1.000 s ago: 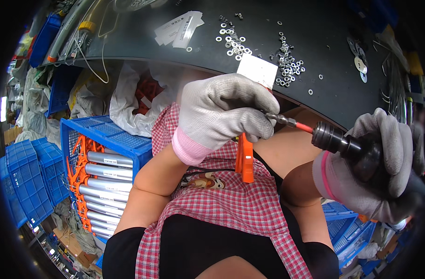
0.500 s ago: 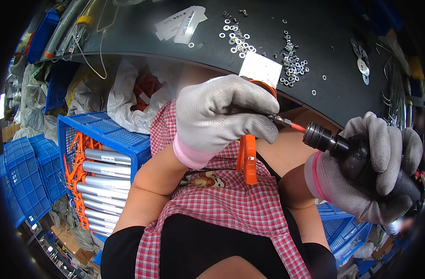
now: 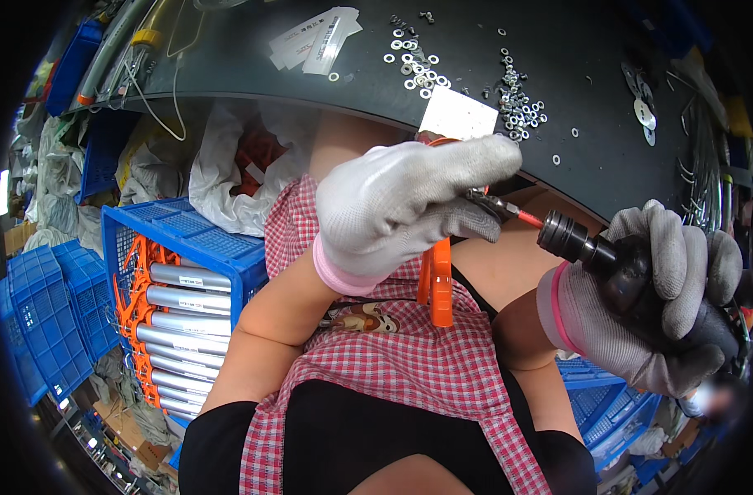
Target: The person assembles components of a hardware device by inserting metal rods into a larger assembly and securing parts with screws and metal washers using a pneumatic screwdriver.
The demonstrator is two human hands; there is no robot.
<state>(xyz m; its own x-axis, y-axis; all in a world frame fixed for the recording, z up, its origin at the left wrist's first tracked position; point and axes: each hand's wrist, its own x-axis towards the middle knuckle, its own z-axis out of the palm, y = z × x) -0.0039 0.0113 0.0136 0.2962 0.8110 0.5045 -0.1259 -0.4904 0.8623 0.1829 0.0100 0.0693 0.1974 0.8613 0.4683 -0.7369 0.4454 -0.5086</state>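
My left hand [image 3: 393, 210], in a grey-white glove, is closed about an orange frame [image 3: 439, 289]. The frame's curved top shows above the hand and its long leg hangs below. The index finger is straightened toward the right, and the grip on the far side is hidden. My right hand [image 3: 649, 305], gloved too, is wrapped around a black power screwdriver [image 3: 611, 268]. Its red-banded bit [image 3: 527, 217] points left, and the tip meets a small metal piece [image 3: 485, 200] beside my left fingertips. Whether that piece is a screw or a nut I cannot make out.
On the dark table [image 3: 253, 70] lie loose washers [image 3: 426, 77], a pile of small nuts and screws [image 3: 518, 111], a white card [image 3: 459, 113] at the edge, and labels [image 3: 323, 41]. A blue crate [image 3: 183, 219] of silver tubes with orange parts [image 3: 189, 301] stands at left.
My left index finger has lifted and straightened away from the small metal piece, and the hand has shifted slightly right. The screwdriver has hardly moved, its bit still at the piece.
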